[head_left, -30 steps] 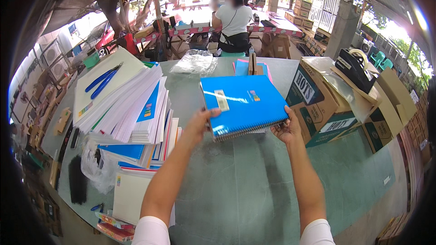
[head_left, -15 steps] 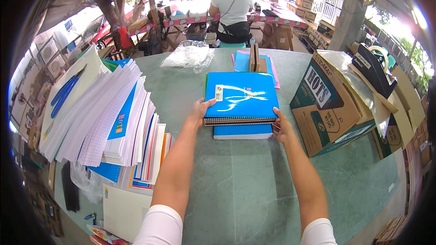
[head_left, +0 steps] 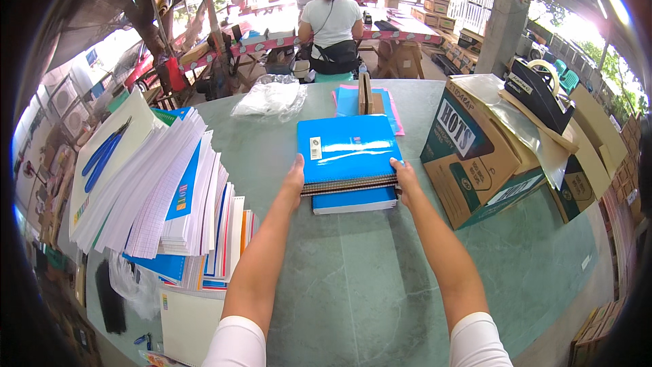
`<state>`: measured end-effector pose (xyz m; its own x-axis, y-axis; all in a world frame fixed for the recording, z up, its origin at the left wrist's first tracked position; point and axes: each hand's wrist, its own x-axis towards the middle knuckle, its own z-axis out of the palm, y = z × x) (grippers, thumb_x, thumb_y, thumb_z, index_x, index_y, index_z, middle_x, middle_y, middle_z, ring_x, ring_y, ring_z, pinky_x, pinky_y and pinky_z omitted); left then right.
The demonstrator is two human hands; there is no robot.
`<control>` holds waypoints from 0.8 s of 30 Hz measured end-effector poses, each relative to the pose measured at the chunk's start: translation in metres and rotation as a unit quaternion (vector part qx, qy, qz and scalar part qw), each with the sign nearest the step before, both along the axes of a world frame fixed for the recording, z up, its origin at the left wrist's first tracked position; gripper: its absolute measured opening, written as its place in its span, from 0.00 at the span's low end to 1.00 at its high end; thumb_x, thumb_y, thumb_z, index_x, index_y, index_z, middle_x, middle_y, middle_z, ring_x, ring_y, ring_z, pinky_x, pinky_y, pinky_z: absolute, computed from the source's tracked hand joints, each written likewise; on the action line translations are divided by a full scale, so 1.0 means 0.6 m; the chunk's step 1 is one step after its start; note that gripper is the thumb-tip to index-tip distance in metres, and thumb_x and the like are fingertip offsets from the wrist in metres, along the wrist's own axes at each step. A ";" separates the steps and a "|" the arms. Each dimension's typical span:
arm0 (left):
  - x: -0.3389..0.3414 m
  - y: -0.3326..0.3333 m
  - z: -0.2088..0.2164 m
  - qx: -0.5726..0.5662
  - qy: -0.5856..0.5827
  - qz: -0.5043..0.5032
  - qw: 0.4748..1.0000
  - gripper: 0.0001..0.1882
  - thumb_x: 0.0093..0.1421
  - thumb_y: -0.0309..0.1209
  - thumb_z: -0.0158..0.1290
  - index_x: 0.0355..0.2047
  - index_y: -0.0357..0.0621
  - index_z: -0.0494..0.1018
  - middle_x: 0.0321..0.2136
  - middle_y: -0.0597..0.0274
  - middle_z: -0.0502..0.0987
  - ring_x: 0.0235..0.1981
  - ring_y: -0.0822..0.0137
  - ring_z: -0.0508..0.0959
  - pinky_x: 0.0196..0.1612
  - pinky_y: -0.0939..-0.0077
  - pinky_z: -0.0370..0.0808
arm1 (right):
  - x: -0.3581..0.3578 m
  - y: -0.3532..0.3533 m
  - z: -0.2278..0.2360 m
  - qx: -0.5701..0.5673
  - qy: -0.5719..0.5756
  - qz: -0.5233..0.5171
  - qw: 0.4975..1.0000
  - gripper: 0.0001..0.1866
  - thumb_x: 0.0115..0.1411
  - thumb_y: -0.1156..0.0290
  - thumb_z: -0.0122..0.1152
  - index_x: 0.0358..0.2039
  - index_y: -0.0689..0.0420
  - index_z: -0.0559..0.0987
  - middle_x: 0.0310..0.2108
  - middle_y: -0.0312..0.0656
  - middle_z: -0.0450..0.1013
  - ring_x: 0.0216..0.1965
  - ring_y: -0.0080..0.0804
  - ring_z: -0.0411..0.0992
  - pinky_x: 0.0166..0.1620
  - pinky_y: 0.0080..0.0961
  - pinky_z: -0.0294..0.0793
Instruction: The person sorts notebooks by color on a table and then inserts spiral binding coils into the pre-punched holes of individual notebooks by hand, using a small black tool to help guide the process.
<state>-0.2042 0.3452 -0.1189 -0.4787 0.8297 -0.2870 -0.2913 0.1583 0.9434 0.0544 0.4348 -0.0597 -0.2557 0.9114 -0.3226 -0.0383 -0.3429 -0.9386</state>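
Observation:
A stack of spiral notebooks with a glossy blue cover [head_left: 350, 143] on top lies between my two hands, its bound edges toward me. My left hand [head_left: 295, 175] is closed against the left side, its thumb up by the cover's edge. On the right side, my right hand [head_left: 405, 180] has its thumb over the cover corner and its fingers bent down along the edge. Under the front of this stack another blue book [head_left: 354, 200] with white page edges sticks out. Whether the stack rests fully on it, I cannot tell.
Left stands a tall leaning pile of notebook pages [head_left: 146, 190] with blue-handled scissors [head_left: 105, 156] on it. A carton [head_left: 468, 156] with a tape dispenser [head_left: 540, 98] is at right. Behind are a wooden block [head_left: 365, 95] and clear plastic [head_left: 272, 98]. Another person [head_left: 333, 24] sits beyond the table.
The view has shifted slightly. My left thumb has slid from on top of the cover to its left edge. My right hand has closed more firmly around the right corner.

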 end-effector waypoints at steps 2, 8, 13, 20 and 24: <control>0.058 0.001 0.031 0.017 -0.021 0.030 0.999 0.40 0.61 0.58 0.36 0.62 0.39 0.48 0.60 0.51 0.56 0.59 0.57 0.60 0.58 0.64 0.58 | 0.025 0.014 -0.020 -0.012 -0.020 -0.029 0.999 0.27 0.57 0.58 0.53 0.52 0.61 0.63 0.45 0.46 0.67 0.47 0.35 0.66 0.52 0.34 0.62; 0.096 -0.090 0.026 0.039 0.206 0.218 0.953 0.35 0.59 0.50 0.45 0.58 0.37 0.55 0.55 0.44 0.59 0.57 0.52 0.60 0.58 0.62 0.57 | 0.121 -0.043 -0.170 0.290 -0.209 -0.157 0.921 0.26 0.59 0.55 0.50 0.49 0.65 0.68 0.50 0.54 0.64 0.53 0.47 0.61 0.55 0.34 0.58; 0.263 -0.296 -0.013 -0.019 0.430 -0.015 0.902 0.30 0.52 0.35 0.56 0.53 0.37 0.61 0.47 0.44 0.65 0.49 0.51 0.66 0.52 0.61 0.63 | 0.226 -0.249 -0.163 0.411 -0.422 -0.002 0.808 0.25 0.58 0.58 0.50 0.50 0.65 0.67 0.54 0.56 0.61 0.57 0.50 0.56 0.59 0.42 0.52; 0.436 -0.498 -0.054 -0.006 0.537 -0.190 0.822 0.30 0.51 0.38 0.57 0.52 0.38 0.63 0.48 0.43 0.65 0.51 0.47 0.65 0.53 0.59 0.64 | 0.275 -0.418 -0.147 0.342 -0.549 0.071 0.760 0.36 0.58 0.50 0.45 0.59 0.63 0.57 0.62 0.51 0.50 0.64 0.47 0.44 0.64 0.43 0.40; 0.443 -0.531 -0.047 -0.004 0.635 -0.275 0.722 0.30 0.53 0.44 0.54 0.52 0.40 0.64 0.49 0.43 0.66 0.52 0.48 0.65 0.52 0.57 0.65 | 0.296 -0.474 -0.139 0.351 -0.548 0.059 0.757 0.37 0.59 0.48 0.42 0.60 0.63 0.56 0.63 0.50 0.49 0.65 0.47 0.43 0.64 0.44 0.39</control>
